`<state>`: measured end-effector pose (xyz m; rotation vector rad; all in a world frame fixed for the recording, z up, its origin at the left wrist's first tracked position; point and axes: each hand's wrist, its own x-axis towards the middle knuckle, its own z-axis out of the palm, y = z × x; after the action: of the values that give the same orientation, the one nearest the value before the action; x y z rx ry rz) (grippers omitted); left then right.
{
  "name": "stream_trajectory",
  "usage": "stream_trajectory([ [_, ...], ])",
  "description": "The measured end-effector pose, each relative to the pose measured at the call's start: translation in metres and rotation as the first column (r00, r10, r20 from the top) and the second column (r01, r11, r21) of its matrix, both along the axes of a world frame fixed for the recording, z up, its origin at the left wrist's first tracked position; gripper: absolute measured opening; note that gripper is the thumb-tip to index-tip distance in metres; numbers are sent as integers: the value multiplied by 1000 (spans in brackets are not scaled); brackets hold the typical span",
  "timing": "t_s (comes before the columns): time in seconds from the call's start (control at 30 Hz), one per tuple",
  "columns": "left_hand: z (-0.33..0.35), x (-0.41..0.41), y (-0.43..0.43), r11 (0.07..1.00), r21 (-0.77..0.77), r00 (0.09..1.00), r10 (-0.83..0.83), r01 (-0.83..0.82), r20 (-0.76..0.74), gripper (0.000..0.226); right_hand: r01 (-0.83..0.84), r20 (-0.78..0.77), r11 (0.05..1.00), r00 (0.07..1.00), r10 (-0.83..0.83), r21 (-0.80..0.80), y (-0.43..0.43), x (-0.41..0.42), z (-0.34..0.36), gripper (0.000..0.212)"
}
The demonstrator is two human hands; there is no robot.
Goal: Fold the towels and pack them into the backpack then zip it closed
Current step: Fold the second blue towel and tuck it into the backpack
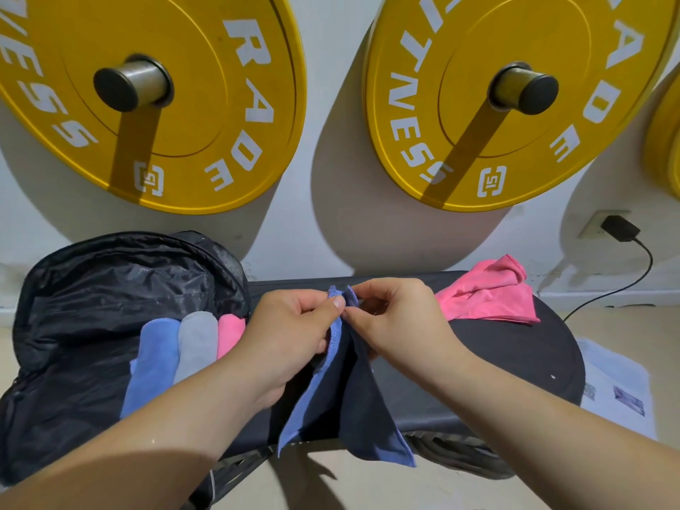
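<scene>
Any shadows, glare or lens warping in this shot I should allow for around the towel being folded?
Head view: hard light from the upper right throws shadows off the weight plates down-left; wide-angle lens bows the edges; the blue towel, pinched by left hand and right hand, has its inner fold in dark shade; sheen on the backpack lining; hands sharp.

Worn on the head, looking forward and down. Wide-angle, curving the edges. Sits close above the left hand (294,336) and right hand (399,325), with forearms entering from the bottom corners. Takes in the bench (515,358) at centre, the backpack (92,288) at left, weight plates (228,149) on the wall (331,86) above.
</scene>
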<state>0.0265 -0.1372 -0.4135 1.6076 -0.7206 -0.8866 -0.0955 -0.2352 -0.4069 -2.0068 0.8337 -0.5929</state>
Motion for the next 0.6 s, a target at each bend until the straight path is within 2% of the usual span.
stream_trajectory([
  [0.1,-3,-3,0,1000,20,997,-4,2,80,39,-93,-26,992,996,91,-88,6,2,-1,17],
  [0.17,-4,-3,0,1000,27,993,3,-6,115,43,-141,-3,990,990,141,-19,10,1,0,19],
  [0.3,-3,-1,1,998,-29,998,-46,48,49,27,-162,-3,986,987,162,43,5,0,-1,36],
  [0.47,1,-1,3,998,-59,985,10,0,172,22,-178,90,967,982,164,184,2,-4,5,37],
  [0.6,13,5,4,995,-62,971,-63,80,232,26,-75,50,996,996,73,44,-11,-5,9,37],
])
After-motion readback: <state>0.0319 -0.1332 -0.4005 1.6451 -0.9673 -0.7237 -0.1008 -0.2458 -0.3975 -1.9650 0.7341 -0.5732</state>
